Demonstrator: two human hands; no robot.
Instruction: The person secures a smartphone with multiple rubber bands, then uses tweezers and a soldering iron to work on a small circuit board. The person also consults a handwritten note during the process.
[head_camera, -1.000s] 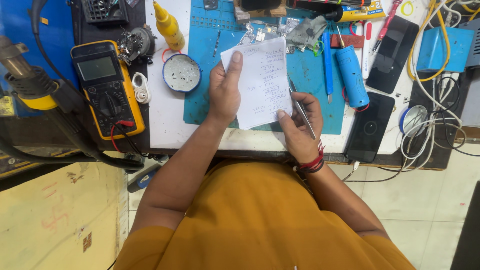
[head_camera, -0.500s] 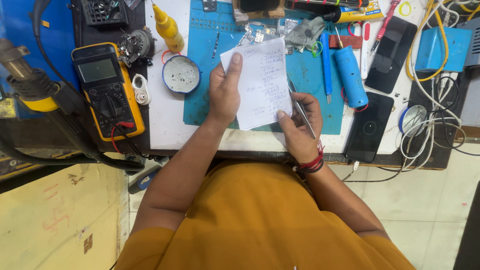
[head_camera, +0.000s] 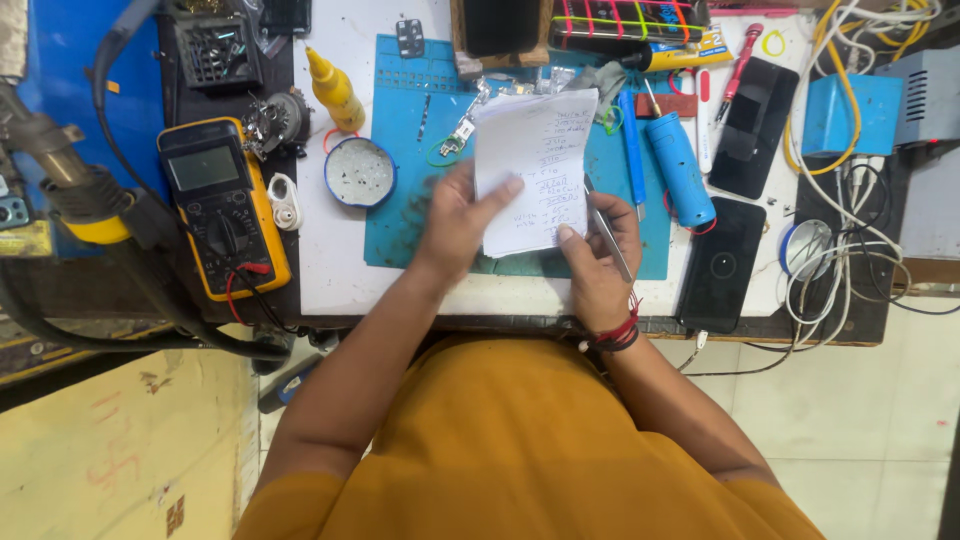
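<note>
The white handwritten paper slip (head_camera: 535, 170) stands long-axis away from the body, above the teal worktop mat (head_camera: 400, 150). Left hand (head_camera: 455, 215) pinches its left edge; right hand (head_camera: 600, 245) grips the lower right corner (thin metal tweezers (head_camera: 608, 235) tucked in those fingers too).

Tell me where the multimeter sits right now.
In the head view the yellow multimeter lies on the left of the bench, beside the round tin.

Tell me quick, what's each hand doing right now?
Left hand: closed on the white handwritten paper slip, thumb on top.
Right hand: pinching the slip's lower edge, thin metal tweezers also in its grip.
</note>
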